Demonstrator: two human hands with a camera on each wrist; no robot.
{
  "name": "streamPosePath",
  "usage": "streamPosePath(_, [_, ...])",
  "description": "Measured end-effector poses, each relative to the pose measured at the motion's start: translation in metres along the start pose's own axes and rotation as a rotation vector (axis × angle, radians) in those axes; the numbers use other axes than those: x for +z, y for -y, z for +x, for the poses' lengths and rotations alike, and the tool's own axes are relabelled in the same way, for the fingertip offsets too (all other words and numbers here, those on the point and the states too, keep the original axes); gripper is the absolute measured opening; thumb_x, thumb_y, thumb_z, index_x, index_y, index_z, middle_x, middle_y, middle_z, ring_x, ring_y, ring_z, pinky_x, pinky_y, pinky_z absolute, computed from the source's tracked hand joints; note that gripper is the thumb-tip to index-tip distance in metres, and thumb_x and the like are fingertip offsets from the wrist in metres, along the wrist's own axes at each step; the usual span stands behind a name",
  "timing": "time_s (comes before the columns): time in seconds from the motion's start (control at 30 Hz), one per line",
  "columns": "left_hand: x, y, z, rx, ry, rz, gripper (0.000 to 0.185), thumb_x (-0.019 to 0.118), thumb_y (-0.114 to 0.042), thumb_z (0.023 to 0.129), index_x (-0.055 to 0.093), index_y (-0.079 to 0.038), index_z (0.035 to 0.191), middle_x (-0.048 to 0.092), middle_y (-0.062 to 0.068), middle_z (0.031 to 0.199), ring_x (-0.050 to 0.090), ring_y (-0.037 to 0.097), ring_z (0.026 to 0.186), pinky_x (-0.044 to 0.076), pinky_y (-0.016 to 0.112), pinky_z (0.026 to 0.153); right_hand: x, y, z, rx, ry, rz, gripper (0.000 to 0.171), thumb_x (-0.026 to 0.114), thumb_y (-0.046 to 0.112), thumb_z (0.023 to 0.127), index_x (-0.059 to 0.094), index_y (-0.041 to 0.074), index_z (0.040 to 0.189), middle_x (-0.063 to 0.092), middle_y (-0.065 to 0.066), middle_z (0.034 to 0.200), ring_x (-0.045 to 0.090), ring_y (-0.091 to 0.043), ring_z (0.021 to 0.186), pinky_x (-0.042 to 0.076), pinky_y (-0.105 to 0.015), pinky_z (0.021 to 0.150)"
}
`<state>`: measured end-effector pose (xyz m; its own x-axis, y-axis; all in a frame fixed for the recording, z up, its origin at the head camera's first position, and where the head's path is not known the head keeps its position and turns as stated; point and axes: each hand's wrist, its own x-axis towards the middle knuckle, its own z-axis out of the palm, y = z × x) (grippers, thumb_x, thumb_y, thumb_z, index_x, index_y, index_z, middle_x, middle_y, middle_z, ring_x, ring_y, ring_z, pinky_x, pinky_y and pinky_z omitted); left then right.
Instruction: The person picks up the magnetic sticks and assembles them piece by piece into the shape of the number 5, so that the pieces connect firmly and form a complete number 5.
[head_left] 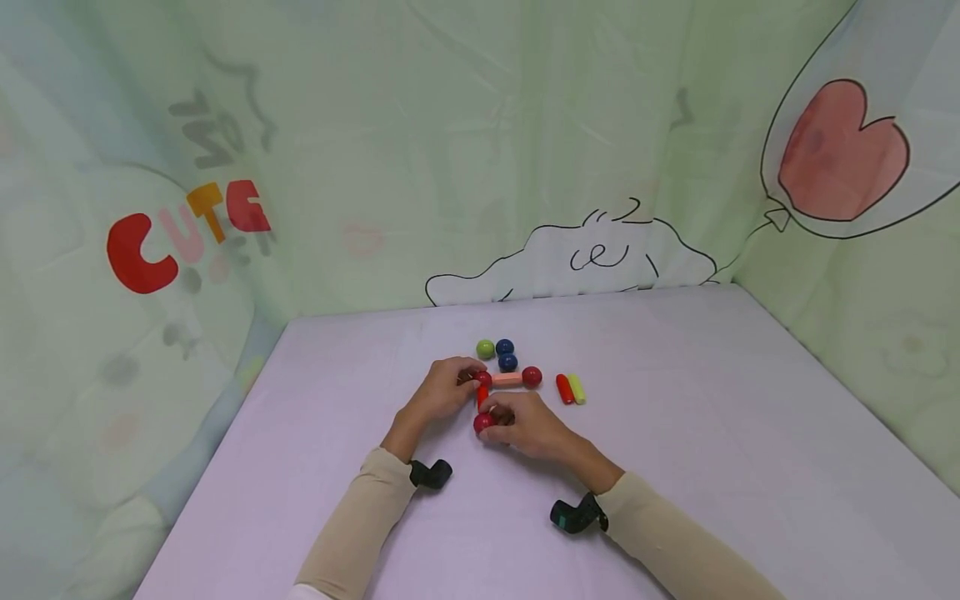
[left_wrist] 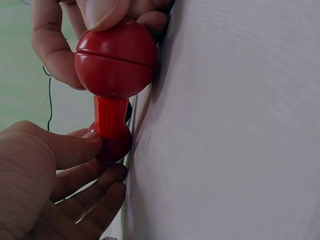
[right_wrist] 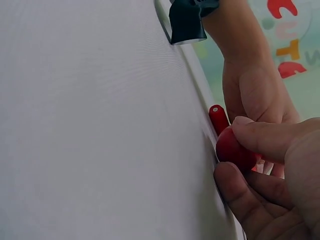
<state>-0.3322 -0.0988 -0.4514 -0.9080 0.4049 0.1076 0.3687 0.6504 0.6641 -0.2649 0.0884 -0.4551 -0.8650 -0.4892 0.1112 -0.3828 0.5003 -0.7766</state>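
Observation:
On the lilac table (head_left: 675,400) lies an L of toy pieces. A pink rod (head_left: 507,380) joins a red ball (head_left: 532,377) to a corner red ball (head_left: 483,379). My left hand (head_left: 448,387) pinches that corner ball (left_wrist: 114,146). From it a red rod (head_left: 482,397) runs toward me to a near red ball (head_left: 482,422), which my right hand (head_left: 525,423) pinches. In the right wrist view, thumb and fingers (right_wrist: 260,140) close on the near ball (right_wrist: 234,150), with the red rod (right_wrist: 218,119) beyond. The left wrist view shows the near ball (left_wrist: 116,60), the rod (left_wrist: 110,117) and my left hand (left_wrist: 45,170).
A green ball (head_left: 485,348) and two blue balls (head_left: 506,354) sit just behind the build. A loose red stick (head_left: 564,388) and a yellow stick (head_left: 576,388) lie side by side to its right. Printed curtains (head_left: 225,208) wall the table on three sides.

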Motion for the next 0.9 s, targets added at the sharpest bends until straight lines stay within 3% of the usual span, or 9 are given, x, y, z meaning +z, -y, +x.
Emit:
streamPosePath(0.47, [0.0, -0.001, -0.001, 0.004, 0.002, 0.007, 0.029, 0.06, -0.007, 0.09, 0.065, -0.015, 0.117, 0.064, -0.002, 0.106, 0.058, 0.013, 0.094, 0.049, 0.029, 0.086, 0.001, 0.003, 0.0, 0.025, -0.011, -0.044, 0.03, 0.077, 0.023, 0.079, 0.065, 0.018, 0.106, 0.066, 0.006, 0.09, 0.058, -0.013, 0.083, 0.05, -0.024, 0.071])
streamPosePath(0.9, [0.001, 0.002, 0.002, 0.018, -0.002, 0.021, 0.028, 0.061, -0.007, 0.09, 0.065, -0.015, 0.117, 0.064, -0.002, 0.105, 0.057, 0.013, 0.093, 0.049, 0.028, 0.086, -0.012, 0.005, 0.006, -0.001, 0.034, -0.122, 0.026, 0.077, 0.027, 0.078, 0.064, 0.021, 0.1, 0.065, 0.008, 0.086, 0.059, -0.012, 0.078, 0.051, -0.023, 0.064])
